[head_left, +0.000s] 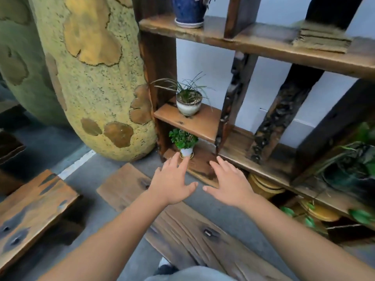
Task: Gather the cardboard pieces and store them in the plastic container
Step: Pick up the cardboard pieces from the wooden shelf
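Both my hands are stretched forward, palms down, fingers straight and spread, holding nothing. My left hand (174, 180) reaches toward a small white pot with a green plant (183, 144) on the lowest shelf; its fingertips are close to the pot's base. My right hand (228, 182) hovers beside it over the edge of the lower shelf board (199, 165). A stack of rough brown mat-like pieces (320, 38) lies on the upper shelf at the right; whether it is cardboard I cannot tell. No plastic container is in view.
A dark wooden shelf unit (263, 43) fills the right side, with a grass plant in a ceramic pot (188, 102) and a blue pot (189, 11). A large yellow-green sculpted column (91, 78) stands at the left. A wooden plank (182, 226) and bench (30, 209) lie on the grey floor.
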Tool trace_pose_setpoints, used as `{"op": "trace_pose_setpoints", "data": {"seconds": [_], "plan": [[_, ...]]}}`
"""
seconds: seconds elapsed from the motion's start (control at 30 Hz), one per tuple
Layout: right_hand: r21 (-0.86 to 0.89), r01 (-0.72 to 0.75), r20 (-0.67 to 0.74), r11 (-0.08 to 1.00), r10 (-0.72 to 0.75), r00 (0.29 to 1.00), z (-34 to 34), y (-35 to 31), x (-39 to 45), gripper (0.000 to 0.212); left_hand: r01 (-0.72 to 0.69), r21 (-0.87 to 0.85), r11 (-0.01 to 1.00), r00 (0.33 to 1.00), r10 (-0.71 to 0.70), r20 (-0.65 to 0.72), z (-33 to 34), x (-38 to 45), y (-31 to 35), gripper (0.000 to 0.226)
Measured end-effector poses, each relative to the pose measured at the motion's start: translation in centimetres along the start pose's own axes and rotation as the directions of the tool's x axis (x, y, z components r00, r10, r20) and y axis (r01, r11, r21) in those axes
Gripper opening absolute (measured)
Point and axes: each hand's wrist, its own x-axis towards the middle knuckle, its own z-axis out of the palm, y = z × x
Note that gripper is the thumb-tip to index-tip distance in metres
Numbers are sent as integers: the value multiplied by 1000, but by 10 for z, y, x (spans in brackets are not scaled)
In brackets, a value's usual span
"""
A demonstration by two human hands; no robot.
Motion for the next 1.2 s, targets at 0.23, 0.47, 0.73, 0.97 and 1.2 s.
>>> {"op": "trace_pose_setpoints", "data": {"seconds": [0.23, 0.47, 0.73, 0.97, 1.2], "plan": [[34, -203, -68, 979, 205, 976, -15, 18, 18, 90, -227, 54, 972, 973, 224, 51, -12, 73, 5, 88], [94, -366, -156, 926, 377, 913, -33, 24, 45, 90, -416, 107, 903, 909, 410, 69, -28, 138, 11, 90], [150, -456, -231, 877, 480, 846, -62, 37, 60, 90, -523, 109, 845, 852, 515, 96, -49, 182, 25, 87], [113, -452, -305, 885, 464, 832, -95, 66, 50, 88, -575, 88, 814, 817, 576, 12, -63, 203, 71, 85], [27, -412, -407, 911, 386, 828, -148, 102, 35, 85, -600, 73, 797, 790, 605, -100, -89, 211, 124, 86]]}}
